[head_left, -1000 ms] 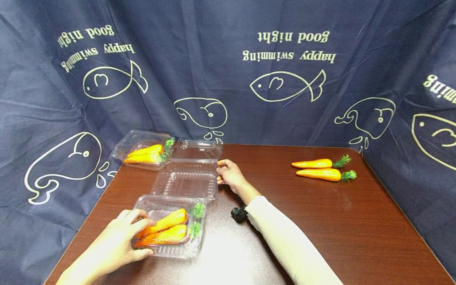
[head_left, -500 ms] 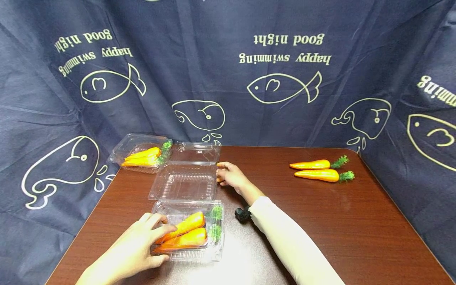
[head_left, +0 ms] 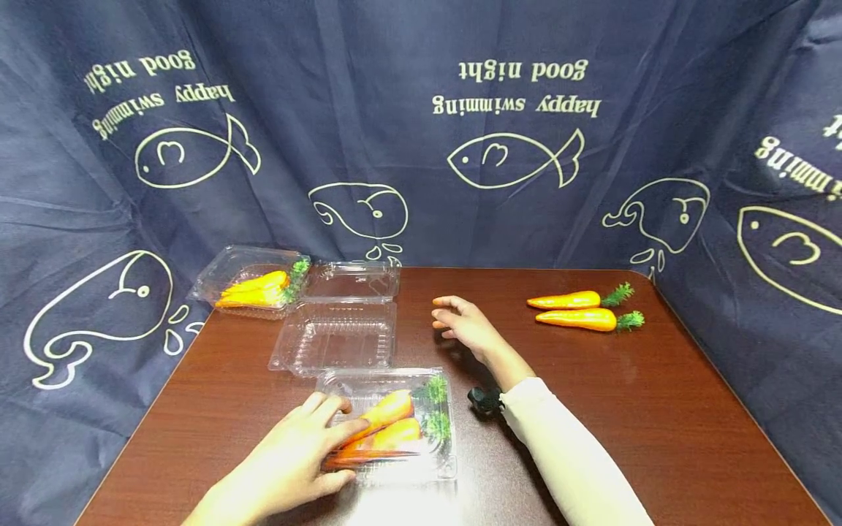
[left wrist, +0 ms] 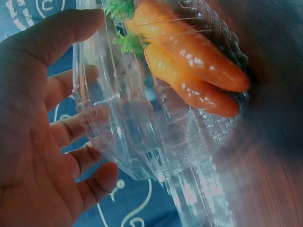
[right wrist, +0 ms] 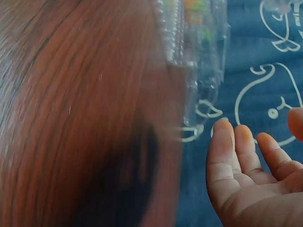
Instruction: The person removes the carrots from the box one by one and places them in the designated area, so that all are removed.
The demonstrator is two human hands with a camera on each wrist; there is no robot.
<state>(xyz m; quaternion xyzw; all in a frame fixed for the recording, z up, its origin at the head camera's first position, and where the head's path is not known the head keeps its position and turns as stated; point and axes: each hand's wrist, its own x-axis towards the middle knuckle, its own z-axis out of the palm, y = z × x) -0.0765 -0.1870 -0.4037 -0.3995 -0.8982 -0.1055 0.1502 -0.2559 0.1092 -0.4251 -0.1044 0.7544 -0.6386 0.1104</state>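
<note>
My left hand (head_left: 292,449) grips the left end of a clear plastic clamshell container (head_left: 437,464), thumb at the near side. Two carrots (head_left: 388,424) with green tops lie inside it. In the left wrist view the fingers of my left hand (left wrist: 52,109) spread along the clear plastic, with the carrots (left wrist: 189,56) showing through. My right hand (head_left: 470,329) holds nothing, its fingers loosely bent, just right of an open clamshell container (head_left: 335,340). Apart from any object, my right hand (right wrist: 251,175) also appears in the right wrist view.
The open container's lid (head_left: 351,281) lies flipped toward the curtain (head_left: 421,183). At the back left, another clamshell (head_left: 253,259) holds carrots. Two loose carrots (head_left: 579,319) lie at the back right of the brown table (head_left: 658,424).
My left hand has slid the container with carrots rightward, in front of the open one. My right hand has left the open container's right edge and moved right.
</note>
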